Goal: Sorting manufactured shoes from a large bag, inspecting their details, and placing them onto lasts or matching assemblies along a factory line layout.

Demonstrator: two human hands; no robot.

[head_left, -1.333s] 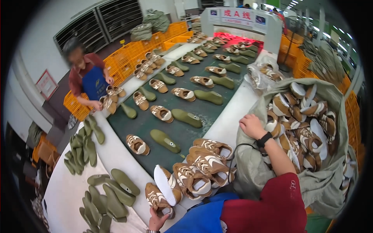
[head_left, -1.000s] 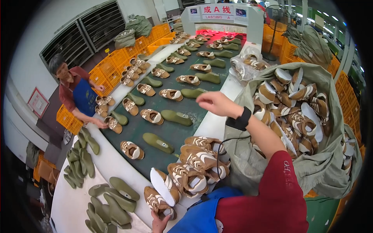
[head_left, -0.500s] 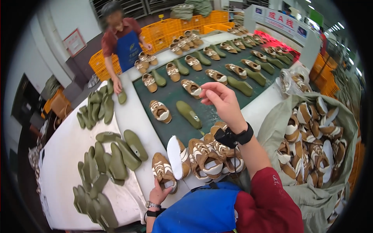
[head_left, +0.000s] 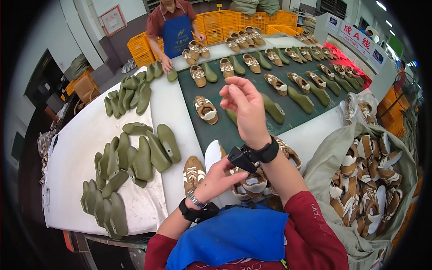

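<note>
My right hand (head_left: 246, 110) is raised over the dark green work surface (head_left: 198, 128), fingers bent and thumb close to the fingertips. Anything in that pinch is too small to make out. Part of a green shoe last (head_left: 231, 117) shows behind it. My left hand (head_left: 216, 182) is lower, by the near edge, thumb and fingers apart, beside a tan sneaker (head_left: 193, 172) with white stripes. Beyond its fingers stands a shoe with a white sole (head_left: 213, 153). The black device (head_left: 243, 158) on my right wrist hides some fingertips and part of the tan shoes (head_left: 254, 186) behind.
Green lasts (head_left: 143, 159) lie in heaps on the white-covered table at left. Sneakers and lasts stand in rows on the green surface. A cloth sack (head_left: 310, 168) of sneakers is at right. Across the table, a person in a blue apron (head_left: 177, 36) touches a last (head_left: 172, 74).
My left hand has let go of the tan sneaker and moved right and up, towards my right wrist. My right hand stays raised, turned more upright. The whole view has shifted.
</note>
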